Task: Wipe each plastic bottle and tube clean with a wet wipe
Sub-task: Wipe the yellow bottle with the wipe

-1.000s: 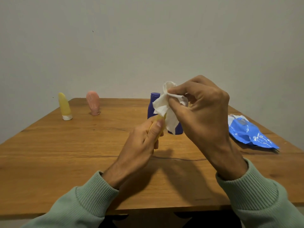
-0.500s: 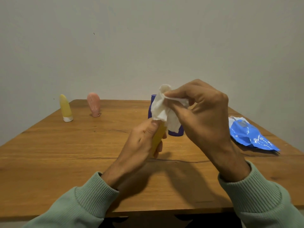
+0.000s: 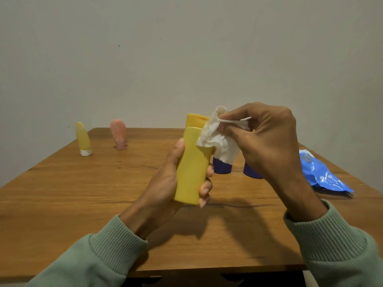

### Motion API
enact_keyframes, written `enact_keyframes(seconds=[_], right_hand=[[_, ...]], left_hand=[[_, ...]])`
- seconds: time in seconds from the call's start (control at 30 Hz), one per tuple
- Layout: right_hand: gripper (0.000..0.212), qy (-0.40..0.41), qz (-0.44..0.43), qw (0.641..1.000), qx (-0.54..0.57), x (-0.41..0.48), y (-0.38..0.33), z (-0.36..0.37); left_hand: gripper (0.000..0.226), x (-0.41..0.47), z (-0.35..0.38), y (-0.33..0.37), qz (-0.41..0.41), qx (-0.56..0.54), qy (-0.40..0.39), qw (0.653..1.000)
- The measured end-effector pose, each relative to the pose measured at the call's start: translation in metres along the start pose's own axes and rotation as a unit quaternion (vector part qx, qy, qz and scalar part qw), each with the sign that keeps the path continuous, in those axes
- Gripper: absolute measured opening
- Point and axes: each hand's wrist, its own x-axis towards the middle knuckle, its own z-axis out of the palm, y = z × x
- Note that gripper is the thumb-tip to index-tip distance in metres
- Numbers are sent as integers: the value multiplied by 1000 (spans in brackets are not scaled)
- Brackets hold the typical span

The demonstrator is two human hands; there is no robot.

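Grips yellow bottle (image 3: pixel 192 162) in left hand (image 3: pixel 165 183) | pinches wet wipe (image 3: pixel 214 137) against its shoulder with right hand (image 3: pixel 269 141) | cannot read blue wipes pack (image 3: pixel 323 175) print

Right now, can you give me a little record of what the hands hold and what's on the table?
Left hand: grips yellow bottle, upright, above the table
Right hand: pinches wet wipe against the bottle's upper side
Far left: yellow tube, pink tube, standing cap-down
Behind hands: dark blue bottles, partly hidden
Right edge: blue wipe pack, lying down
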Motion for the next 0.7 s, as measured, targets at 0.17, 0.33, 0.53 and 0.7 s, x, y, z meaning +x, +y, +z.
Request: enact_keyframes(seconds=[0.17,0.33,0.53,0.7], right_hand=[[16,-7,7,1000,21,1,0,-2],[14,12,-37,999,6,-1,-2,-2],[11,18,-86,995,-50,-2,-3,1],[14,-13,-21,1000,2,2,-1,-6]], left_hand=[[57,0,-2,2,-6,4,-11,1000],[53,-1,-3,-7,-15,82,-5,996],[56,0,-4,-8,-8,93,17,995],[56,-1,-3,2,-1,-9,-7,1000]])
